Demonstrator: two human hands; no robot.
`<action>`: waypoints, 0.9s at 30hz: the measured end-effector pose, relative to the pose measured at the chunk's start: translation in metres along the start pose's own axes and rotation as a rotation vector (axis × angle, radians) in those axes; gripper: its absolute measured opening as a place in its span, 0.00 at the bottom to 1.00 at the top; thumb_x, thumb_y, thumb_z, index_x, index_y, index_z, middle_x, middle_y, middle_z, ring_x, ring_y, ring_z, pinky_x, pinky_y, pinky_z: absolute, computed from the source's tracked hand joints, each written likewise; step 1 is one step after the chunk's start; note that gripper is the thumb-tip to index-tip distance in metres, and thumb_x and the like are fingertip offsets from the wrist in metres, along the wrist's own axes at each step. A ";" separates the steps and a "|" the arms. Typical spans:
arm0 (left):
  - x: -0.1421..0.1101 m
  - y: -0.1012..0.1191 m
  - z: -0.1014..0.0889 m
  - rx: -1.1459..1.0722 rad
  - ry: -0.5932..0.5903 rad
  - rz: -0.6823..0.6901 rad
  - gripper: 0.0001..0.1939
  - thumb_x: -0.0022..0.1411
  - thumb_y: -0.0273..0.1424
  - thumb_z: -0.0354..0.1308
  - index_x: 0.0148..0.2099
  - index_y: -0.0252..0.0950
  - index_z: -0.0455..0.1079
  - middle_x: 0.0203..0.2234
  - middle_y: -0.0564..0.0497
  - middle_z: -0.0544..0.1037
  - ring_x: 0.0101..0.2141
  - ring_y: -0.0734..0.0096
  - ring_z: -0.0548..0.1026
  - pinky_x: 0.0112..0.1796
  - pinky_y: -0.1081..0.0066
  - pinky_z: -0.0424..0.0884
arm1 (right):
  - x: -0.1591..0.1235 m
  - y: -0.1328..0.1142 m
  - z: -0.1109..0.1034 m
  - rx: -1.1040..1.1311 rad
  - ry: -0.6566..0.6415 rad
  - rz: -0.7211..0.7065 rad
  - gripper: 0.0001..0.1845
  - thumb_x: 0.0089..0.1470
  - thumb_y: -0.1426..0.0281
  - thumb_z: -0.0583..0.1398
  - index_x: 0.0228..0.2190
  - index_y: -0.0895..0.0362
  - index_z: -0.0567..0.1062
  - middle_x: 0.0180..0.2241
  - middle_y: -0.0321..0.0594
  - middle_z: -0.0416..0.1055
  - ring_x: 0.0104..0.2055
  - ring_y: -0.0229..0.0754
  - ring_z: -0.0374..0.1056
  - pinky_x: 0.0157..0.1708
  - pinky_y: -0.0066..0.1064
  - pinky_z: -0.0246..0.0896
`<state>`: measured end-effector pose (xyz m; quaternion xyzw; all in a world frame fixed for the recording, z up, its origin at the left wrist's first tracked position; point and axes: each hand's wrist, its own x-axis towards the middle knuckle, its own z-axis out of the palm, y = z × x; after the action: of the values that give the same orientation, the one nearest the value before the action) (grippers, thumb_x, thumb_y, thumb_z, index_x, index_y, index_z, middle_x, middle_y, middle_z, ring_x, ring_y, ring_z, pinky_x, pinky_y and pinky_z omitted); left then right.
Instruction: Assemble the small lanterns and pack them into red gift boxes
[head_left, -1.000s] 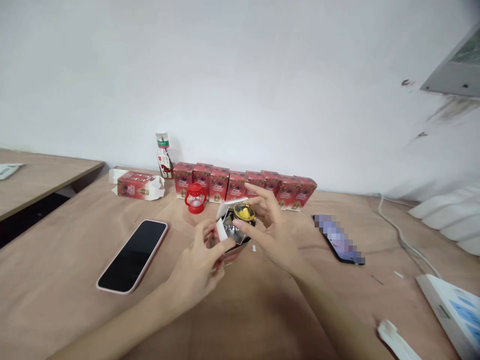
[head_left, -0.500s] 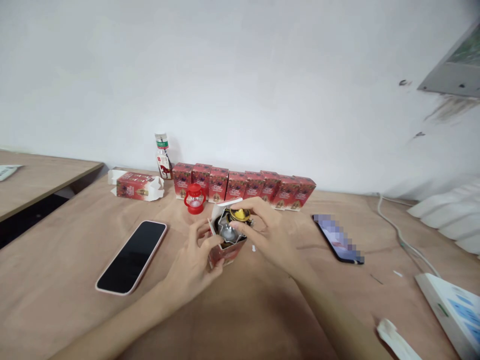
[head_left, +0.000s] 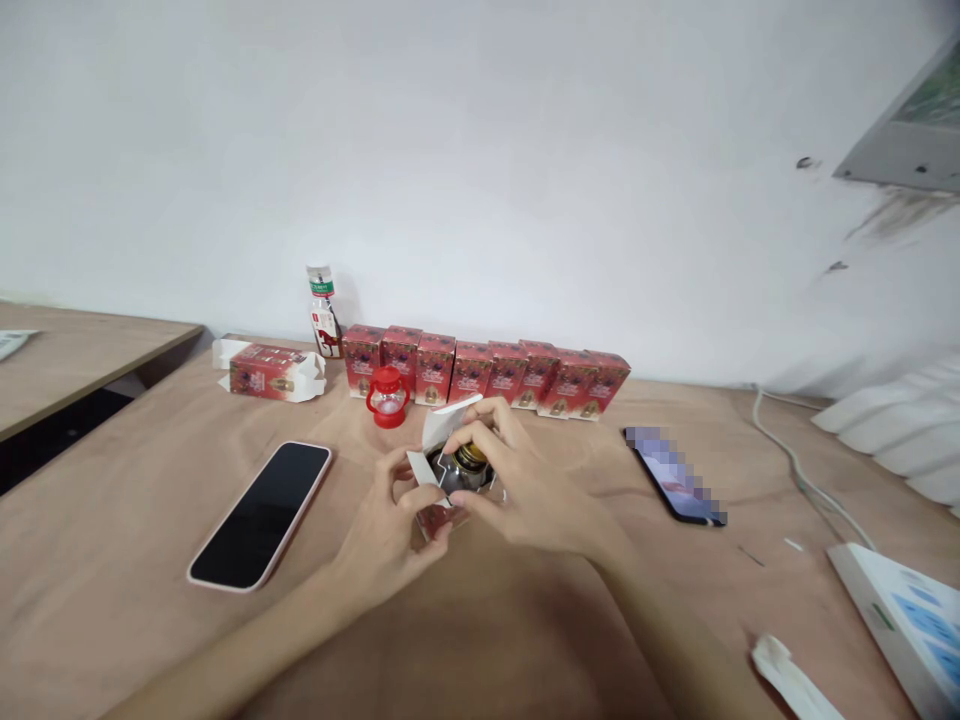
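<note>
A small red cardboard box (head_left: pixel 435 520) stands at the middle of the table with its white top flaps up. My left hand (head_left: pixel 394 520) is closed on its left side, thumb and fingers gripping the wall. Inside the open top sits a small dark lantern with a gold cap (head_left: pixel 471 455) and a clear globe. My right hand (head_left: pixel 517 485) reaches over from the right, its bent fingers and thumb around the lantern's upper part at the box mouth. The lantern's lower part is hidden in the box. Just behind stands a red lantern (head_left: pixel 388 398).
Several closed red boxes (head_left: pixel 472 370) line the wall. An opened red box (head_left: pixel 262 370) lies at the left, near a bottle (head_left: pixel 324 315). One phone (head_left: pixel 262 515) lies left, another (head_left: pixel 671 475) right. A cable (head_left: pixel 795 465) and a white power strip (head_left: pixel 900 610) are at the right.
The lantern has sunk deeper into the box, and its gold cap now sits lower. My right hand has shifted slightly down and left; my left hand keeps hold of the box.
</note>
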<state>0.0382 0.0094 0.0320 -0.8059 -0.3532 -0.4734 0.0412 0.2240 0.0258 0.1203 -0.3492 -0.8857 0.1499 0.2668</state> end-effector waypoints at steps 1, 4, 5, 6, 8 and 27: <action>0.000 0.000 0.000 0.001 -0.002 -0.006 0.17 0.53 0.25 0.58 0.44 0.43 0.60 0.44 0.48 0.63 0.51 0.59 0.67 0.39 0.61 0.76 | 0.000 0.000 -0.001 -0.005 -0.013 0.002 0.18 0.47 0.76 0.63 0.40 0.54 0.65 0.46 0.44 0.55 0.50 0.48 0.59 0.49 0.46 0.61; 0.000 0.001 0.000 -0.019 -0.015 -0.015 0.16 0.52 0.23 0.57 0.42 0.43 0.61 0.44 0.48 0.63 0.47 0.62 0.69 0.37 0.63 0.77 | 0.000 0.002 -0.001 -0.003 -0.024 0.015 0.21 0.45 0.72 0.67 0.39 0.54 0.64 0.45 0.43 0.55 0.48 0.47 0.60 0.47 0.44 0.63; 0.000 0.001 0.000 -0.031 -0.014 -0.012 0.16 0.53 0.23 0.56 0.43 0.43 0.61 0.46 0.47 0.62 0.45 0.64 0.70 0.37 0.64 0.77 | 0.000 0.003 -0.001 0.004 -0.022 0.018 0.21 0.44 0.71 0.67 0.39 0.54 0.64 0.44 0.42 0.55 0.48 0.46 0.60 0.46 0.43 0.63; 0.000 0.002 -0.001 -0.041 -0.012 -0.003 0.16 0.53 0.22 0.56 0.43 0.43 0.61 0.47 0.47 0.61 0.44 0.66 0.71 0.36 0.65 0.77 | 0.000 0.004 -0.001 0.013 -0.019 0.022 0.22 0.43 0.70 0.68 0.38 0.53 0.64 0.44 0.41 0.55 0.46 0.45 0.60 0.46 0.42 0.64; 0.000 0.002 -0.001 -0.037 -0.014 0.020 0.16 0.53 0.22 0.56 0.43 0.43 0.61 0.48 0.47 0.60 0.43 0.66 0.72 0.36 0.65 0.77 | 0.000 0.006 -0.001 0.039 -0.009 0.025 0.21 0.42 0.71 0.69 0.35 0.53 0.64 0.42 0.39 0.55 0.44 0.43 0.61 0.43 0.39 0.64; 0.016 0.009 -0.008 0.090 -0.165 0.024 0.31 0.51 0.21 0.55 0.57 0.50 0.61 0.48 0.45 0.63 0.48 0.59 0.69 0.40 0.59 0.76 | 0.003 0.005 0.002 0.019 0.478 -0.165 0.08 0.57 0.77 0.54 0.31 0.52 0.70 0.41 0.42 0.64 0.45 0.43 0.64 0.43 0.39 0.63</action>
<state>0.0431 0.0081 0.0517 -0.8437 -0.3666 -0.3884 0.0539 0.2238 0.0317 0.1171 -0.2986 -0.8216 0.0489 0.4831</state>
